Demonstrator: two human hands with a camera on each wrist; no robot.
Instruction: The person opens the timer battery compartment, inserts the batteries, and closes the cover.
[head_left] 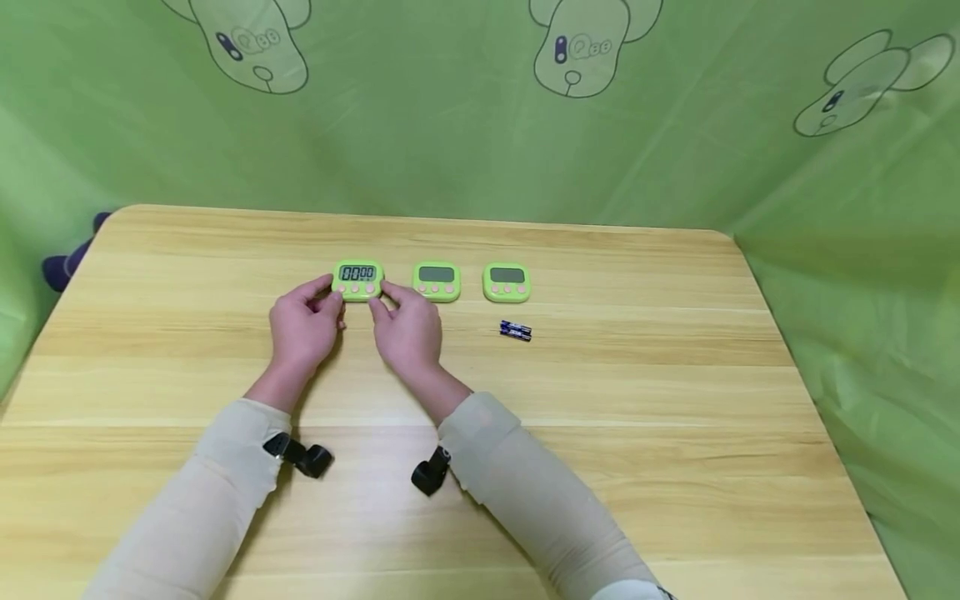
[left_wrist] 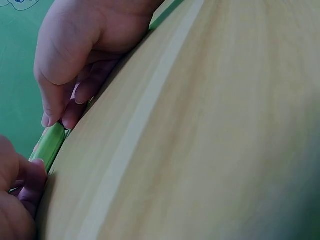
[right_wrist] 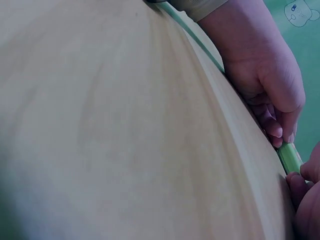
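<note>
The left hand (head_left: pixel 303 329) pinches the left edge of the timer (head_left: pixel 357 282) between thumb and fingers; the right hand (head_left: pixel 408 333) pinches the right edge likewise. The timer, reading 00 00, is located between both hands. Just beyond the right hand is a second timer (head_left: pixel 437 282), then a third timer (head_left: pixel 506 283), both blank. Farther right, level with that hand, two batteries (head_left: pixel 516 331) lie on the table (head_left: pixel 637 467).

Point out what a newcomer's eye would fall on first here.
Likely the leftmost green digital timer, showing zeros and pinched at its sides by the left hand and right hand. To its right, the middle timer and rightmost timer look blank; two batteries lie in front of the latter. Behind, cartoon animal heads mark the green curtain.
</note>
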